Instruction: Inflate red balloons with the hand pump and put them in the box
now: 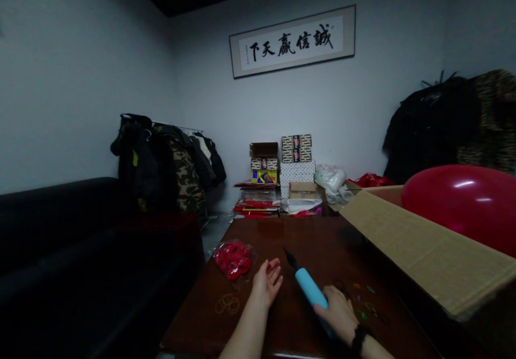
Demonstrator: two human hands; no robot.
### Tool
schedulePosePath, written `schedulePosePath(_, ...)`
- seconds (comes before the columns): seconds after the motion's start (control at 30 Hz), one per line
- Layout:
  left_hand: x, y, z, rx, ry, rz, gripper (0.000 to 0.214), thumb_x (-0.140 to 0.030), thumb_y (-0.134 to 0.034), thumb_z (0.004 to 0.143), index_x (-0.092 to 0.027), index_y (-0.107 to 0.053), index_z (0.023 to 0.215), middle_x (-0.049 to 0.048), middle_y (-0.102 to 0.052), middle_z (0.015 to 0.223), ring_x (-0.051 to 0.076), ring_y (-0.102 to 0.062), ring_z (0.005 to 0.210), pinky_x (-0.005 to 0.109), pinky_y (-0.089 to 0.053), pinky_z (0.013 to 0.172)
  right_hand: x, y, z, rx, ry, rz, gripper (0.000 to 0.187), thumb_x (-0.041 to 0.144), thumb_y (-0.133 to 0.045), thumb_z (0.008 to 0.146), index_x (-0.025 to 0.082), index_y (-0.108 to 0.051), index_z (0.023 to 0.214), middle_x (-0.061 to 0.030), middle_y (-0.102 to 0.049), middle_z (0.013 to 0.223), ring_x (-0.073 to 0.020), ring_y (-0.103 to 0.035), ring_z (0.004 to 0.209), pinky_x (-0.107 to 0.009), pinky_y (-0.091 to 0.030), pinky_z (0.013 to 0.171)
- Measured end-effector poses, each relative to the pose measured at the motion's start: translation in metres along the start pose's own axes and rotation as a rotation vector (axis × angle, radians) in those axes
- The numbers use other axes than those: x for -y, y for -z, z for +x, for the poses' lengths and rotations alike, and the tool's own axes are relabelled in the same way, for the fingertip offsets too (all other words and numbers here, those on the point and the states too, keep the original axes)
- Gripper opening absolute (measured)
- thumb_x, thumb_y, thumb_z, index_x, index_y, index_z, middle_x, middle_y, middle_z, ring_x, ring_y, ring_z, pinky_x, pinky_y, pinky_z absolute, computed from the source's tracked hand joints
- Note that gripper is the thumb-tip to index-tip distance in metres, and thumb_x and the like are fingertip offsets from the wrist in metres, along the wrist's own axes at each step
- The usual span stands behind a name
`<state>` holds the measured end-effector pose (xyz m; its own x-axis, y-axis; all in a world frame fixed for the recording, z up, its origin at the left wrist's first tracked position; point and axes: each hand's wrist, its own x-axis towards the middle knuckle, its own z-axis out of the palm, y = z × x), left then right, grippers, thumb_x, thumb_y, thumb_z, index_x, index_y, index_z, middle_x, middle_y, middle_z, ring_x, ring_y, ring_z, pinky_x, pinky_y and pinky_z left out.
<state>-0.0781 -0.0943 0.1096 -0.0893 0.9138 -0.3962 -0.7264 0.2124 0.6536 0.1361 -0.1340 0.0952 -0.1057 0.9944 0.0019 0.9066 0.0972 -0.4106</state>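
Observation:
My right hand (337, 311) is wrapped round a light blue hand pump (309, 286) whose black nozzle points up and away over the dark wooden table (306, 238). My left hand (266, 281) rests on the table with fingers spread, and a small red thing, hard to make out, shows by its fingertips. Just left of it lies a clear bag of red balloons (233, 259). An inflated red balloon (463, 203) sits in the open cardboard box (415, 246) at the right.
Loose rubber bands (227, 303) lie near the table's left front, small coloured bands (365, 302) by my right hand. Stacked boxes (296, 157) and red papers (256, 203) stand at the far end. A black sofa (60, 241) and a coat rack (169, 160) fill the left.

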Motion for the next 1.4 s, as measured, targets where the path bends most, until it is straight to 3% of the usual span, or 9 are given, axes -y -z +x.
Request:
schedulePosePath(0.1, -0.013, 0.002, 0.009, -0.063, -0.036, -0.004, 0.022, -0.033, -0.048, 0.085, -0.017, -0.063, 0.088, 0.0099, -0.062, 0.118, 0.017, -0.059, 0.1, 0.028, -0.046, 0.076, -0.002, 0.01, -0.017, 0.001, 0.077, 0.03, 0.049, 0.047, -0.043, 0.072, 0.022, -0.056, 0.112, -0.0105, -0.042, 0.139, -0.0297, -0.027, 0.135, -0.056, -0.023, 0.106)
schedulePosePath(0.2, -0.02, 0.001, 0.015, -0.046, -0.043, -0.056, 0.023, -0.033, -0.048, 0.085, -0.016, -0.062, 0.09, 0.0111, -0.065, 0.109, 0.016, -0.062, 0.092, 0.027, -0.046, 0.075, -0.002, 0.016, -0.031, -0.014, 0.154, 0.038, 0.045, 0.043, -0.047, 0.068, 0.023, -0.057, 0.108, -0.0092, -0.039, 0.142, -0.0303, -0.018, 0.138, -0.057, -0.01, 0.11)
schedulePosePath(0.33, -0.024, 0.002, 0.02, 0.024, -0.046, -0.072, 0.024, -0.032, -0.051, 0.084, -0.015, -0.062, 0.096, 0.0094, -0.069, 0.098, 0.016, -0.064, 0.084, 0.025, -0.047, 0.072, -0.005, 0.017, -0.042, -0.029, 0.215, 0.044, 0.043, 0.04, -0.05, 0.066, 0.024, -0.059, 0.105, -0.0083, -0.039, 0.142, -0.0299, -0.019, 0.138, -0.054, -0.004, 0.112)
schedulePosePath(0.6, -0.02, 0.005, 0.02, 0.115, -0.013, -0.006, 0.028, -0.031, -0.053, 0.083, -0.013, -0.063, 0.102, 0.0107, -0.07, 0.1, 0.019, -0.064, 0.093, 0.025, -0.046, 0.072, -0.01, 0.016, -0.042, -0.018, 0.241, 0.055, 0.042, 0.039, -0.052, 0.065, 0.026, -0.059, 0.105, -0.0086, -0.041, 0.14, -0.0271, -0.022, 0.137, -0.054, 0.001, 0.112)
schedulePosePath(0.77, -0.021, 0.005, 0.015, 0.144, -0.014, 0.061, 0.024, -0.033, -0.055, 0.082, -0.012, -0.066, 0.088, 0.009, -0.071, 0.093, 0.017, -0.065, 0.085, 0.023, -0.046, 0.066, -0.001, 0.026, -0.043, 0.006, 0.248, 0.076, 0.043, 0.041, -0.052, 0.065, 0.024, -0.06, 0.104, -0.0105, -0.04, 0.14, -0.0282, -0.023, 0.137, -0.053, -0.001, 0.112)
schedulePosePath(0.93, -0.017, 0.003, 0.012, 0.249, 0.002, 0.223, 0.032, -0.039, -0.056, 0.081, -0.01, -0.068, 0.088, 0.0104, -0.07, 0.087, 0.017, -0.064, 0.078, 0.023, -0.045, 0.061, 0.002, 0.028, -0.038, 0.039, 0.233, 0.141, 0.044, 0.04, -0.052, 0.065, 0.022, -0.06, 0.104, -0.011, -0.041, 0.14, -0.0294, -0.024, 0.136, -0.054, -0.004, 0.111)
schedulePosePath(1.2, -0.001, -0.01, 0.019, 0.194, -0.04, 0.427, 0.042, -0.046, -0.051, 0.08, -0.01, -0.069, 0.086, 0.0112, -0.068, 0.079, 0.018, -0.06, 0.068, 0.024, -0.041, 0.056, 0.006, 0.02, -0.014, -0.026, 0.169, 0.259, 0.031, 0.041, -0.051, 0.065, 0.018, -0.064, 0.081, -0.0135, -0.056, 0.123, -0.0271, -0.044, 0.123, -0.039, -0.031, 0.103)
schedulePosePath(1.27, 0.001, -0.015, 0.024, 0.149, -0.062, 0.413, 0.038, -0.043, -0.052, 0.08, -0.01, -0.068, 0.088, 0.0118, -0.069, 0.083, 0.019, -0.062, 0.072, 0.025, -0.042, 0.057, 0.008, 0.018, -0.012, -0.048, 0.163, 0.266, 0.031, 0.041, -0.05, 0.066, 0.018, -0.064, 0.081, -0.0131, -0.057, 0.121, -0.0268, -0.045, 0.122, -0.037, -0.032, 0.102)
schedulePosePath(1.4, 0.002, -0.022, 0.029, 0.128, -0.099, 0.152, 0.031, -0.039, -0.055, 0.081, -0.015, -0.064, 0.1, 0.0112, -0.066, 0.107, 0.02, -0.063, 0.089, 0.028, -0.047, 0.066, 0.008, 0.013, -0.012, -0.063, 0.148, 0.273, 0.031, 0.04, -0.049, 0.067, 0.018, -0.064, 0.082, -0.0119, -0.057, 0.122, -0.0269, -0.045, 0.123, -0.036, -0.032, 0.103)
